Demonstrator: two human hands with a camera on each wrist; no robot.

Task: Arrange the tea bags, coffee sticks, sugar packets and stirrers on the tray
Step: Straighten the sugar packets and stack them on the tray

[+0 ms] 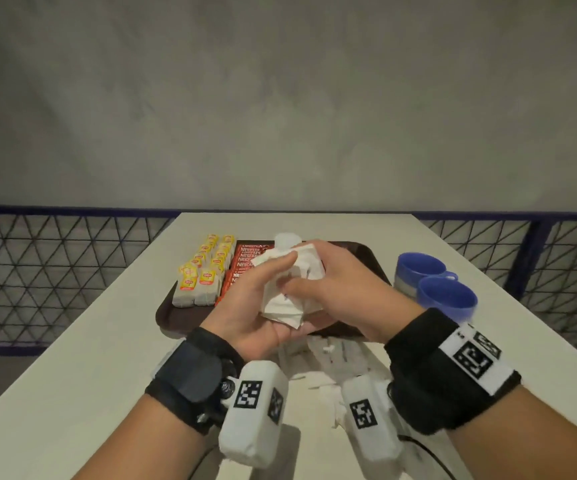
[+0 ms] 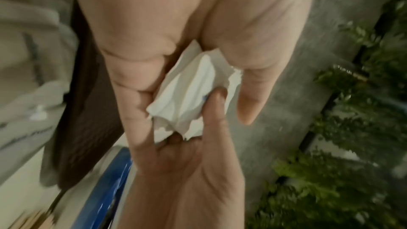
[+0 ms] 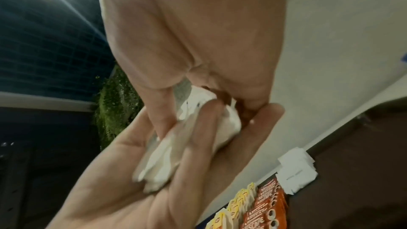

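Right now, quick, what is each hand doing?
Left hand: holding the bunch of white sugar packets in its palm.
Right hand: pinching the same packets from the other side.

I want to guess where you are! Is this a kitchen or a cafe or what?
Probably a cafe terrace or outdoor seating corner. A brown tray of tea bags and Nescafe sticks sits on a white table beside blue cups, with mesh railing behind.

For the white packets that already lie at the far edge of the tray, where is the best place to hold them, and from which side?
Probably pinch the white packets by their short stack's two side edges, coming from above and the right. They lie flat on the tray; the coffee sticks crowd their left side, while the right looks bare. Both hands, left and right, now hold other sugar packets.
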